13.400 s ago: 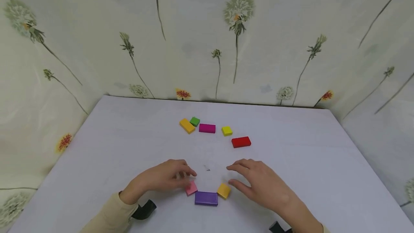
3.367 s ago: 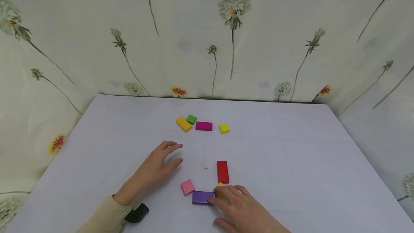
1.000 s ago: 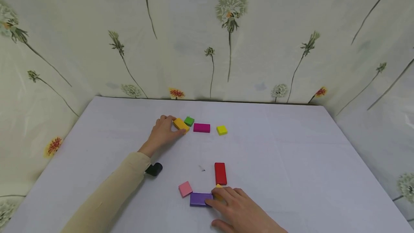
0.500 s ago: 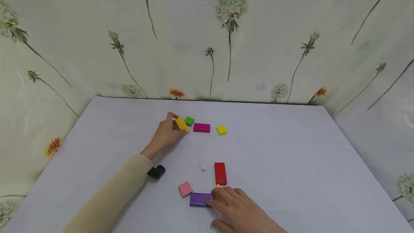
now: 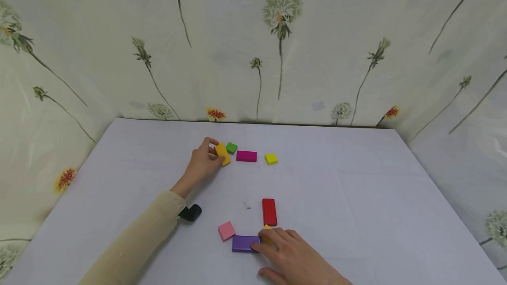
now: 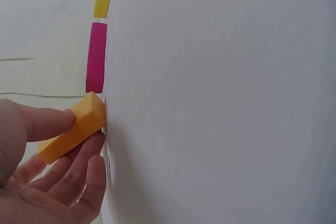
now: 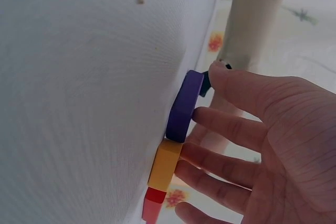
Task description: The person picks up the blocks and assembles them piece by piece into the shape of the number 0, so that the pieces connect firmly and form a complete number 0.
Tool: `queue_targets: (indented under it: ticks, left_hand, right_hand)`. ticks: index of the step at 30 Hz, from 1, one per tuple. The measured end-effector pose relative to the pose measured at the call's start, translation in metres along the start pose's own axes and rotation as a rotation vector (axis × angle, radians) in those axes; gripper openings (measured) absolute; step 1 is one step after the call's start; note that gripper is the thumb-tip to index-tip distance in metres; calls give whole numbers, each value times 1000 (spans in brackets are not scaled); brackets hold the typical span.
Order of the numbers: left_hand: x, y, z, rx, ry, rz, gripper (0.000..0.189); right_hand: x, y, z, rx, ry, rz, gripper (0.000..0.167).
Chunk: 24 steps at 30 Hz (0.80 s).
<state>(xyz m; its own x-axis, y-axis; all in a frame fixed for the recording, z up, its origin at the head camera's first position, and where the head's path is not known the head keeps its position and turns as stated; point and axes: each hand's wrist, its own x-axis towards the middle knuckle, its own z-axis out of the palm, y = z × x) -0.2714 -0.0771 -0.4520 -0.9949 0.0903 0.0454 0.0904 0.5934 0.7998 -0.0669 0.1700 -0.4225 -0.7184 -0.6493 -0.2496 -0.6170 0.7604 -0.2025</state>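
Note:
At the far left of the block group my left hand (image 5: 200, 162) pinches an oblong orange block (image 5: 222, 154) between thumb and fingers. In the left wrist view this orange block (image 6: 79, 129) is tilted, its end pointing towards the magenta block (image 6: 96, 57). My right hand (image 5: 293, 256) lies low in front, fingertips touching the purple block (image 5: 242, 243) and the small orange block (image 7: 165, 163), which it mostly covers in the head view. A red block (image 5: 269, 211) extends away from the small orange one. The pink square block (image 5: 226, 231) sits at the purple block's left corner.
Along the back stand a green block (image 5: 231, 147) close by the left fingers, the magenta block and a yellow block (image 5: 271, 158). The white table (image 5: 348, 197) ends at a flower-patterned cloth (image 5: 222, 56) behind and at both sides.
The red block came from the back to stand beside the small orange block. My left hand went from the front to the oblong orange block, gripped it and turned it steeper. Lately, the right stays put.

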Motion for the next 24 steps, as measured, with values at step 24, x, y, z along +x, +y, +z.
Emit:
queue_targets:
  ticks: [24]
  left_hand:
    - [-35,28,-19,-67,-43,81,43]
  right_hand:
    - [1,0,-2,14,-8,10,52]
